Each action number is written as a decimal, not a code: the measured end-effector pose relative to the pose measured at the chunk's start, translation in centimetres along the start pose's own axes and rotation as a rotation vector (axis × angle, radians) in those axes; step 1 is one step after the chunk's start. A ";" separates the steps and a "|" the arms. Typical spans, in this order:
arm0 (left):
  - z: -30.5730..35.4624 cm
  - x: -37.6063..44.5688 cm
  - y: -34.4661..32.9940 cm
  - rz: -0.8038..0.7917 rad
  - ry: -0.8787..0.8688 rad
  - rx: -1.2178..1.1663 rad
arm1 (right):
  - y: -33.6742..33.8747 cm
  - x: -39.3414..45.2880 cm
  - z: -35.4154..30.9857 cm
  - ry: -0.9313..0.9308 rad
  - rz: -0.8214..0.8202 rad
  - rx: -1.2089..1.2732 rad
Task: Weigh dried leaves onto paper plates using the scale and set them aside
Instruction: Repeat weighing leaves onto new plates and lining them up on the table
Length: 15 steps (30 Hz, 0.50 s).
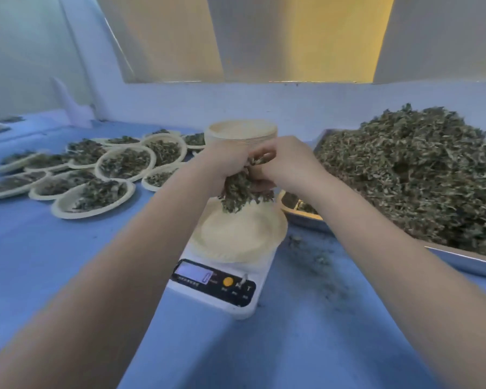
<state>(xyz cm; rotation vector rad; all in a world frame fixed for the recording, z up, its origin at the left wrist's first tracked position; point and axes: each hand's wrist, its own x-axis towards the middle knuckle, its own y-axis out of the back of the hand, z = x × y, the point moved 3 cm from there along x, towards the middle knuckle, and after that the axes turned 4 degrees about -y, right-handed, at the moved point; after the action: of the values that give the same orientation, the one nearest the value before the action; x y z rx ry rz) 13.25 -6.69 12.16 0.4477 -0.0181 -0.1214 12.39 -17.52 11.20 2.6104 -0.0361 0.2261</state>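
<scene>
Blue matte tabletop [68,248]. Left hand [222,167] and right hand [286,167], fingers curled, clutch crumbly leaf clump [242,192] above round ribbed paper plate [236,237] on white scale [222,282]; heaped metal tray [460,262] at three o'clock.

Dried leaves [246,189] — green-brown clump, held above centre frame. Paper plate [237,237] — pale, round, bare, flat on white scale [222,279], lower centre. Filled plates [93,178] overlapping, left. Plate stack [240,134], centre. Leaf heap [413,175] on tray, right.
</scene>
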 end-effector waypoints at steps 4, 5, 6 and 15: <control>-2.6 -0.4 1.6 -0.041 0.080 0.239 | -1.9 -0.4 0.7 -0.088 -0.128 -0.290; -2.4 -0.7 2.0 0.000 0.062 0.242 | -1.8 -0.5 0.6 -0.107 -0.128 -0.295; -2.2 -1.0 2.4 0.020 0.055 0.234 | -1.6 -0.6 0.6 -0.107 -0.116 -0.299; -3.2 -0.5 5.3 0.090 -0.070 0.074 | -1.1 -0.8 -0.5 -0.035 -0.038 -0.283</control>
<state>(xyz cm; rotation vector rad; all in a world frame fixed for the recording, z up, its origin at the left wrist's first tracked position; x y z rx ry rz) 13.49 -0.49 11.59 0.5157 -0.1116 -0.0483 11.57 -16.34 10.92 2.3308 -0.0280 0.1493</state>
